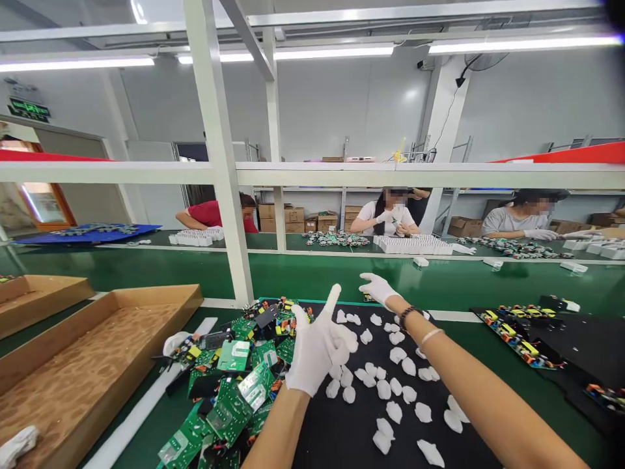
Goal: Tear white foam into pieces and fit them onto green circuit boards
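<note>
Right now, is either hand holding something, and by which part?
The right hand reaches forward, open and empty. The left hand is half closed above the white pieces; whether it grips one cannot be told.

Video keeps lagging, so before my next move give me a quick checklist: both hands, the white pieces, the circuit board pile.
1. Left hand free: cannot tell; gloved, fingers curled, raised over the black mat.
2. Right hand free: ok; open, stretched toward the mat's far edge.
3. White pieces reachable: ok; scattered on the mat under both arms.
4. Circuit boards separated: not ok; overlapping heap beside the left forearm.
5. Cardboard tray nearby: ok; left of the heap.
</note>
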Motion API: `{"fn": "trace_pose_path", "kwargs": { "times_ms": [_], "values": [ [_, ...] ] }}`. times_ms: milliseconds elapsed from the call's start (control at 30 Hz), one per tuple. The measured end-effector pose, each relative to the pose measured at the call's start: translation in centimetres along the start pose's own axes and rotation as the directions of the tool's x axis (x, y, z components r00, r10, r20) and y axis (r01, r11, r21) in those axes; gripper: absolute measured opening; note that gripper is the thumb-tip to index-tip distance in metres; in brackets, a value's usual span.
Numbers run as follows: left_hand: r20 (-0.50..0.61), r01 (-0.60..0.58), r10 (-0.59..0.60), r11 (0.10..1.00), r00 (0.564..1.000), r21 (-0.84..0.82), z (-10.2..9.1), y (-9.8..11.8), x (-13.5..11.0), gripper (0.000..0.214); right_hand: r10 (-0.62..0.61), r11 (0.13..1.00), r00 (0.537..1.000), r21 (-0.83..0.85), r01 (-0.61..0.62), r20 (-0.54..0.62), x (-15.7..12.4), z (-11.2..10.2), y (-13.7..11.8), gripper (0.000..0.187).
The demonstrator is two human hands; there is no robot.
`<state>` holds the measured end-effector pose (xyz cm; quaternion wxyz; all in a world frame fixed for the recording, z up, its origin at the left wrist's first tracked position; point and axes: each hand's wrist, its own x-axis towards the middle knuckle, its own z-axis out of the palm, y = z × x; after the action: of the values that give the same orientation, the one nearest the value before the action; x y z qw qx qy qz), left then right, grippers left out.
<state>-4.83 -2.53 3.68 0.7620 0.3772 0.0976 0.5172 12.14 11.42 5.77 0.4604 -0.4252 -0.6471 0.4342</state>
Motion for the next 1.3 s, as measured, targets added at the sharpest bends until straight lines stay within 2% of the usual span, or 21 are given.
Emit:
{"fn": "trace_pose_path", "kwargs": {
  "times_ms": [67,133,200,233,300,367,433,500,567,633,700,767,833,900,967,1033,1100,1133,1200,1233,1300],
  "values": [
    [0.102,0.039,-0.038,0.999,0.994,-0.015,0.5,-0.2,-0.1,0.105,0.014,1.0,0.993,-0.006,-0.013,0.12,-2.7,-0.1,-1.2,0.037],
    [0.155,0.087,-0.091,0.996,0.984,0.028,1.0,-0.7,-0.1,0.105,0.004,1.0,0.97,0.022,-0.009,0.241,-6.1,0.4,-2.4,0.049],
    [0.163,0.137,-0.156,0.983,0.974,0.126,1.4,-1.4,-0.2,0.105,-0.011,0.996,0.944,0.09,-0.02,0.329,-9.6,1.6,-3.1,0.042],
    [0.159,0.15,-0.178,0.973,0.971,0.177,1.5,-1.8,-0.3,0.105,-0.027,0.979,0.941,0.198,-0.043,0.339,-11.1,2.4,-3.2,0.037],
    [0.147,0.156,-0.199,0.952,0.969,0.263,1.5,-2.5,-0.3,0.104,-0.012,0.949,0.943,0.301,-0.093,0.331,-13.1,3.9,-3.0,0.036],
    [0.137,0.155,-0.209,0.932,0.968,0.327,1.5,-3.1,-0.1,0.101,0.034,0.931,0.948,0.334,-0.146,0.317,-13.9,4.8,-2.4,0.037],
    [0.123,0.184,-0.252,0.897,0.96,0.401,1.5,-3.5,0.2,0.095,0.076,0.924,0.941,0.332,-0.191,0.33,-13.9,4.7,-1.8,0.037],
    [0.106,0.214,-0.294,0.858,0.95,0.466,1.8,-3.6,0.5,0.091,0.098,0.918,0.921,0.322,-0.23,0.377,-13.5,3.6,-1.6,0.036],
    [0.055,0.208,-0.272,0.836,0.961,0.508,2.4,-3.5,0.7,0.081,0.108,0.913,0.895,0.313,-0.261,0.432,-12.9,1.5,-1.7,0.033],
    [-0.022,0.163,-0.181,0.817,0.983,0.554,3.1,-3.5,0.8,0.069,0.099,0.899,0.876,0.336,-0.282,0.472,-12.3,-1.2,-2.2,0.032],
    [-0.106,0.123,-0.071,0.741,0.992,0.661,3.7,-3.8,0.9,0.062,0.044,0.847,0.881,0.45,-0.283,0.472,-11.7,-4.4,-3.0,0.032],
    [-0.161,0.136,-0.008,0.576,0.987,0.806,4.2,-4.7,0.8,0.051,-0.079,0.73,0.939,0.661,-0.173,0.333,-11.6,-7.6,-3.6,0.032],
    [-0.134,0.124,0.007,0.339,0.991,0.932,4.6,-6.3,0.8,0.032,-0.191,0.588,0.976,0.808,0.028,0.106,-11.8,-10.1,-4.0,0.033],
    [0.009,-0.007,-0.021,0.102,1.0,0.995,5.3,-8.4,0.6,0.025,-0.24,0.485,0.968,0.854,0.188,-0.076,-12.1,-12.0,-4.3,0.033],
    [0.192,-0.196,-0.066,-0.054,0.979,0.979,6.3,-10.9,0.5,0.036,-0.237,0.451,0.956,0.851,0.268,-0.175,-12.4,-13.3,-4.3,0.035],
    [0.303,-0.32,-0.14,-0.121,0.942,0.94,7.6,-13.5,0.7,0.048,-0.202,0.455,0.949,0.834,0.311,-0.244,-12.4,-14.1,-3.9,0.037],
    [0.381,-0.418,-0.228,-0.143,0.896,0.897,8.9,-15.9,1.4,0.057,-0.148,0.44,0.945,0.836,0.327,-0.291,-12.0,-14.6,-3.1,0.036],
    [0.412,-0.466,-0.295,-0.144,0.862,0.873,9.3,-16.9,1.9,0.049,-0.113,0.416,0.947,0.851,0.321,-0.302,-11.7,-14.8,-2.6,0.034],
    [0.403,-0.522,-0.437,-0.198,0.804,0.829,9.9,-18.5,2.9,0.015,-0.04,0.357,0.953,0.886,0.295,-0.301,-11.0,-15.0,-1.2,0.028],
    [0.389,-0.544,-0.487,-0.23,0.782,0.807,10.0,-19.0,3.4,0.011,-0.007,0.334,0.955,0.9,0.281,-0.296,-10.6,-15.1,-0.5,0.026],
    [0.365,-0.564,-0.53,-0.279,0.765,0.778,9.9,-19.5,3.9,0.017,0.042,0.311,0.957,0.914,0.262,-0.288,-9.9,-15.1,0.8,0.023]
  ]
}}
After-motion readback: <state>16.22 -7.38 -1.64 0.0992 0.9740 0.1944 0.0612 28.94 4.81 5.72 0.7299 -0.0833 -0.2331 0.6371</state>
